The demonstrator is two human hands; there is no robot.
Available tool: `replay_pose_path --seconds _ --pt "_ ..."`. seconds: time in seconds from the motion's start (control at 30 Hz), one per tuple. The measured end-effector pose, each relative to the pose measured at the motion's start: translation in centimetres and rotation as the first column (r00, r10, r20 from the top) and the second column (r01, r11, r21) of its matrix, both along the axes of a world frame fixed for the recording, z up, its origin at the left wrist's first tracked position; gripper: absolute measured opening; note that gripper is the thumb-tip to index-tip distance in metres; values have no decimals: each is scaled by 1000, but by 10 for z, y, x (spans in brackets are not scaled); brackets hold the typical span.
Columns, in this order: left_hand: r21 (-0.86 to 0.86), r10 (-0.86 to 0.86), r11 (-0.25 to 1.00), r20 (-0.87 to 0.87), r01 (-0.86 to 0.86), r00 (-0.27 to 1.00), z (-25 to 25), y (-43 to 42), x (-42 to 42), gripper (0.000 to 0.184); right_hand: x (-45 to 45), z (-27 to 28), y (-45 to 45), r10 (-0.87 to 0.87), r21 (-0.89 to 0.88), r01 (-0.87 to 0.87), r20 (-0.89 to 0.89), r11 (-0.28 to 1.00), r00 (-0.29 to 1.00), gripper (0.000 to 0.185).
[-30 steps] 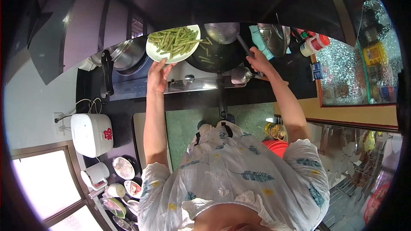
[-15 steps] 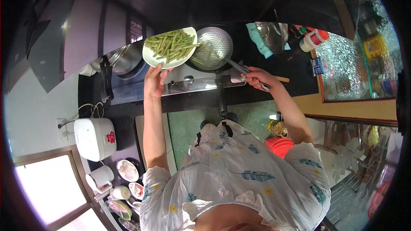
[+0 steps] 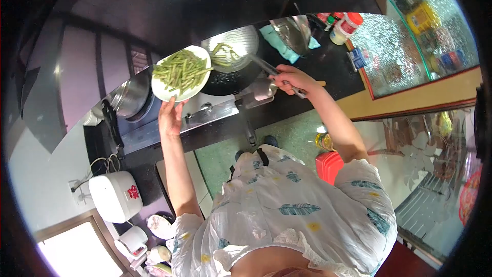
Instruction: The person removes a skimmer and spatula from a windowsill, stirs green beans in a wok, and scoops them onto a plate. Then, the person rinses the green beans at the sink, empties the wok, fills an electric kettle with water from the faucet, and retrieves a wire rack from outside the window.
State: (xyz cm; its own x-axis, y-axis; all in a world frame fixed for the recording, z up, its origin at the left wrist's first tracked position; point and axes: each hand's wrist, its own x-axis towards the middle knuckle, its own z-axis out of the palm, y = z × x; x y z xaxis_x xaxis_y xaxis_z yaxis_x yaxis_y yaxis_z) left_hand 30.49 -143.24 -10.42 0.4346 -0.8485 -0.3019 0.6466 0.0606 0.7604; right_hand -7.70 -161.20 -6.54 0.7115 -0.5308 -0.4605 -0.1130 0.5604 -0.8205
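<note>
My left hand (image 3: pixel 171 117) grips the near edge of a white plate (image 3: pixel 167 94) piled with green beans (image 3: pixel 181 71). My right hand (image 3: pixel 293 80) is closed round the handle of a metal strainer ladle (image 3: pixel 245 38), which holds a few beans (image 3: pixel 224 53). The ladle's bowl is just right of the plate, above the black wok (image 3: pixel 225 85). Dark liquid shows in the wok, partly hidden under the ladle. The wok's handle (image 3: pixel 246 125) points toward my body.
A steel pot (image 3: pixel 128 97) with a black handle stands on the left. Right of the wok are a metal lid (image 3: pixel 292 33) on a teal cloth (image 3: pixel 279 46) and a red-capped jar (image 3: pixel 346 28). A white appliance (image 3: pixel 115 196) sits at lower left.
The strainer ladle has come up out of the wok, carrying beans, and stands beside the plate. The whole view has turned and shifted. Both hands keep their holds.
</note>
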Motion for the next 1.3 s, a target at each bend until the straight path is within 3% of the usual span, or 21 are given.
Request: replay_pose_path --seconds 0.2,0.47,0.6,0.63,0.77,0.97,1.17,1.27,1.3 --pt "-11 -32 999 -12 32 999 -8 0 -4 43 -2 16 3 -101 -115 92 -77 989 992 13" --pt "51 -50 997 -17 51 999 -31 -11 -17 39 5 75 32 -53 -412 7 -99 911 994 18" --pt "33 -86 995 -90 90 992 -33 -22 -30 39 16 79 52 -62 -635 -54 -159 770 985 19" --pt "21 -98 995 -97 100 990 -34 -23 -30 39 23 87 58 -65 -647 -110 -241 755 968 20" --pt "5 -84 996 -126 86 988 -31 -32 -43 37 29 99 68 -104 -816 -283 -382 503 918 23" --pt "-8 -104 995 -138 104 985 -33 -35 -46 36 33 97 73 -194 -912 -246 -320 329 927 23" --pt "-52 -68 997 -159 60 985 -39 -31 -46 38 30 100 62 -324 -909 -232 -348 346 880 24" --pt "-68 -49 997 -144 39 988 -29 -23 -40 40 25 75 38 -393 -914 -224 -354 338 849 24" --pt "-87 -64 995 -135 52 989 -25 -20 -36 42 26 71 31 -403 -891 -290 -422 348 812 26"
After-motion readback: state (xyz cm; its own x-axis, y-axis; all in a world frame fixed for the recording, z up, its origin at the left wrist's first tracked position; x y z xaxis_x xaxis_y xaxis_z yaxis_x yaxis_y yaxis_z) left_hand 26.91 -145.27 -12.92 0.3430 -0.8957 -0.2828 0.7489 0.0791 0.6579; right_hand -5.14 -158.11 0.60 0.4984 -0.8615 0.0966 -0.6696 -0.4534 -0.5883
